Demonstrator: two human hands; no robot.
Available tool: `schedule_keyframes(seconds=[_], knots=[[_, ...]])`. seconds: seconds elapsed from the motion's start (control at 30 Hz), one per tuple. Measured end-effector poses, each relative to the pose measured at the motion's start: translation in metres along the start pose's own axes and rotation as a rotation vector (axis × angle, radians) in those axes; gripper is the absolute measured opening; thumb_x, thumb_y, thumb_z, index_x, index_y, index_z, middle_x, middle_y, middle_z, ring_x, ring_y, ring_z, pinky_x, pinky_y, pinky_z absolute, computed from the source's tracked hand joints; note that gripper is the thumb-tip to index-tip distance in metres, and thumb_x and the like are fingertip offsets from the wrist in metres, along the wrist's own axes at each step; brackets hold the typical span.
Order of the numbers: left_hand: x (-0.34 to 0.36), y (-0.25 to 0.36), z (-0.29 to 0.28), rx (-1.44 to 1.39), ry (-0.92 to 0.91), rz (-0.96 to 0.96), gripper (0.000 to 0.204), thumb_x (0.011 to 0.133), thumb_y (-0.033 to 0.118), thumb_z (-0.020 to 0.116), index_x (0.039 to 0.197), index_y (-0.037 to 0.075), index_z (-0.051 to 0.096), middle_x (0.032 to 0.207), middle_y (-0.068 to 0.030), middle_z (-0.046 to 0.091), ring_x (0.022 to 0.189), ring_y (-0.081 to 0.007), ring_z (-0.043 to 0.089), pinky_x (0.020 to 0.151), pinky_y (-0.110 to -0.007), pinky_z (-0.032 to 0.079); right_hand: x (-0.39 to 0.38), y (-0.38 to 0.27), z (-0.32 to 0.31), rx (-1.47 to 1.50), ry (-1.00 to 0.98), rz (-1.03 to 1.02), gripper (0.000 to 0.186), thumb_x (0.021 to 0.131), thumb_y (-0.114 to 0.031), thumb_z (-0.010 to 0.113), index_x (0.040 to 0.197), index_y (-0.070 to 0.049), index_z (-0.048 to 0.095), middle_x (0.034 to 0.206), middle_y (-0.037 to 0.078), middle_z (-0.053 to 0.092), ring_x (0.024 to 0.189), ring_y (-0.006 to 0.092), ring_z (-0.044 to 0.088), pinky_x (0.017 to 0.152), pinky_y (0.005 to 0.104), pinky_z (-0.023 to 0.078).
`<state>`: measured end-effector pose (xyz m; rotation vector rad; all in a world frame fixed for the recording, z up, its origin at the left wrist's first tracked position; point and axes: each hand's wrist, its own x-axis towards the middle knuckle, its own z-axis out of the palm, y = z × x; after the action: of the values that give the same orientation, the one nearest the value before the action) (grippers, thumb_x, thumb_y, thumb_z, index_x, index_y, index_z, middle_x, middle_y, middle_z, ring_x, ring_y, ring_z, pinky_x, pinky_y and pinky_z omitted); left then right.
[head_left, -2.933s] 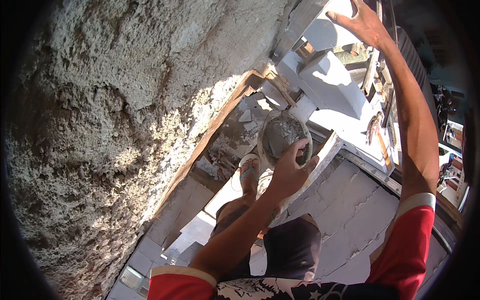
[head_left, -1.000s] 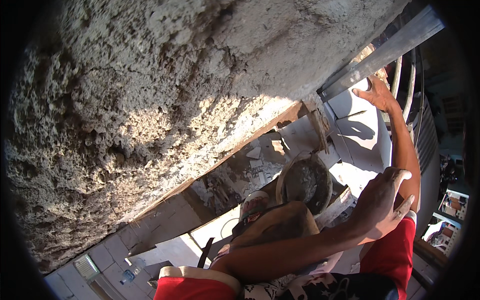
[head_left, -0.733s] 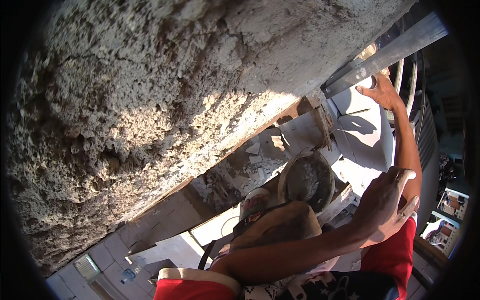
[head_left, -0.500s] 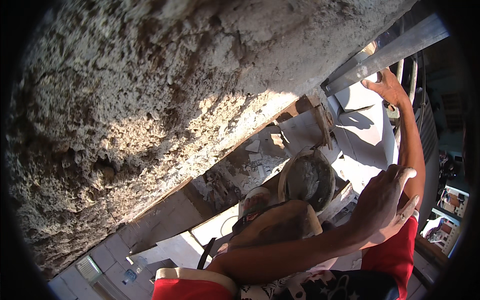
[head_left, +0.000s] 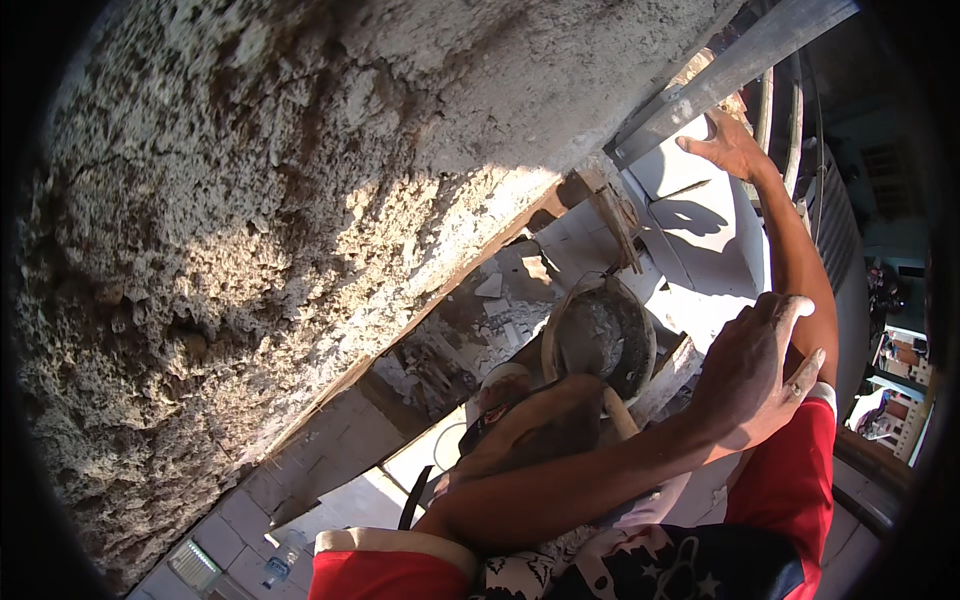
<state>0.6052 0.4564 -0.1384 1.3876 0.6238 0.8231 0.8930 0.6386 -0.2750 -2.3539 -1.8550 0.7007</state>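
Note:
At the upper right, a long straight metal bar [head_left: 735, 85] runs along the edge of the rough plastered wall [head_left: 300, 200] and out beyond it. My right hand [head_left: 735, 147] is at the bar's lower edge, thumb below and fingertips partly hidden behind it; it appears to grip the bar. Nearer to me, my left hand [head_left: 755, 365] is raised across my right arm, back turned up. Its fingers are apart, and nothing shows in them. Below the wall stands a round bucket [head_left: 549, 350] with grey, mortar-like residue inside.
Broken rubble [head_left: 500, 320] and wooden pieces [head_left: 615, 222] lie around the bucket. Pale blocks [head_left: 715, 235] stand beneath my right hand. Several poles [head_left: 796, 130] rise at the right. A plastic bottle [head_left: 277, 570] is on the tiled floor [head_left: 215, 525] at lower left.
The whole view has shifted, so the bar, bucket and both hands appear slightly farther left and up. Both hands keep nearly the same pose.

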Motion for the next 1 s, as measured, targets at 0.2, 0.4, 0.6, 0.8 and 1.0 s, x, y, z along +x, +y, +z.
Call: schedule_keyframes(seconds=[0.2, 0.4, 0.6, 0.8, 1.0], knots=[[-0.001, -0.007, -0.009, 0.035, -0.02, -0.051, 0.049, 0.096, 0.022, 0.076, 0.134, -0.001, 0.055, 0.117, -0.0221, 0.065, 0.102, -0.0394, 0.067, 0.089, -0.047, 0.053, -0.005, -0.025, -0.001, -0.01, -0.093, 0.071, 0.121, 0.079, -0.066, 0.079, 0.158, 0.015, 0.035, 0.156, 0.038, 0.047, 0.149, 0.0455, 0.046, 0.126, 0.0462, 0.036], [0.011, -0.009, -0.013, 0.025, 0.051, 0.046, 0.05, 0.096, 0.022, 0.077, 0.135, -0.002, 0.055, 0.116, -0.0217, 0.065, 0.102, -0.0398, 0.067, 0.089, -0.046, 0.053, -0.003, -0.023, -0.003, -0.019, 0.026, 0.047, 0.121, 0.078, -0.068, 0.079, 0.156, 0.015, 0.038, 0.153, 0.038, 0.05, 0.147, 0.0449, 0.048, 0.124, 0.0455, 0.038], [0.018, -0.009, -0.02, 0.105, -0.008, -0.018, 0.05, 0.096, 0.021, 0.077, 0.135, -0.001, 0.056, 0.118, -0.0209, 0.066, 0.103, -0.0375, 0.068, 0.089, -0.044, 0.054, 0.014, -0.019, -0.003, 0.028, -0.039, 0.005, 0.12, 0.078, -0.066, 0.08, 0.155, 0.016, 0.039, 0.152, 0.039, 0.051, 0.146, 0.0448, 0.05, 0.123, 0.0451, 0.039], [0.03, -0.002, -0.019, 0.035, -0.039, -0.051, 0.049, 0.096, 0.02, 0.077, 0.135, -0.001, 0.056, 0.121, -0.0223, 0.065, 0.105, -0.0384, 0.068, 0.091, -0.044, 0.054, -0.014, -0.028, -0.017, -0.035, 0.046, 0.099, 0.117, 0.083, -0.065, 0.075, 0.157, 0.015, 0.035, 0.153, 0.04, 0.049, 0.145, 0.0473, 0.049, 0.122, 0.0463, 0.04], [0.019, 0.004, -0.017, 0.053, -0.104, -0.154, 0.05, 0.098, 0.021, 0.075, 0.137, -0.001, 0.054, 0.122, -0.0244, 0.065, 0.106, -0.0393, 0.067, 0.092, -0.045, 0.053, -0.005, -0.038, -0.008, -0.033, -0.03, 0.07, 0.122, 0.082, -0.068, 0.075, 0.159, 0.014, 0.03, 0.156, 0.039, 0.046, 0.147, 0.0471, 0.048, 0.123, 0.0463, 0.039]])
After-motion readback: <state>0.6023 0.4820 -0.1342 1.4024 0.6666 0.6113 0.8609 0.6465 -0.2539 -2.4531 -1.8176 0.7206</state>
